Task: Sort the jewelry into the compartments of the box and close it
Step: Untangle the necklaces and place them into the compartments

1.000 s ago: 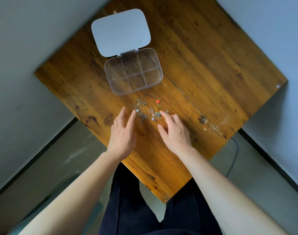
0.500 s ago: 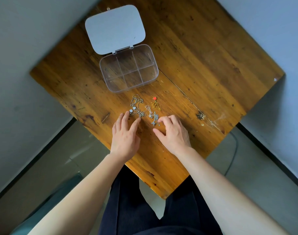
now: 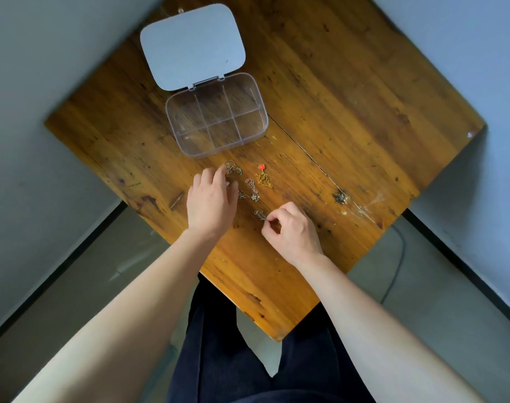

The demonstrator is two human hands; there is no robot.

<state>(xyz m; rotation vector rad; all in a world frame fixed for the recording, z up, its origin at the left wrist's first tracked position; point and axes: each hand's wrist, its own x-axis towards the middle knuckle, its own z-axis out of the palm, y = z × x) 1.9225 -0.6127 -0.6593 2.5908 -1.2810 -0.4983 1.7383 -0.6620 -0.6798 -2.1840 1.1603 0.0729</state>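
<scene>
My right hand (image 3: 291,228) pinches a small silver piece (image 3: 260,214); left hand (image 3: 210,199), fingers loosely curled on the chains (image 3: 233,170), grip unclear. Box (image 3: 259,132) open, compartments empty.

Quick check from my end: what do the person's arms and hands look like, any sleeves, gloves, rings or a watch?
Both forearms are bare up to the frame edge, with no sleeves in view. The left hand and right hand wear no gloves, and no rings, watch or bracelet show on the visible sides. Dark navy ribbed trousers show below the arms.
</scene>
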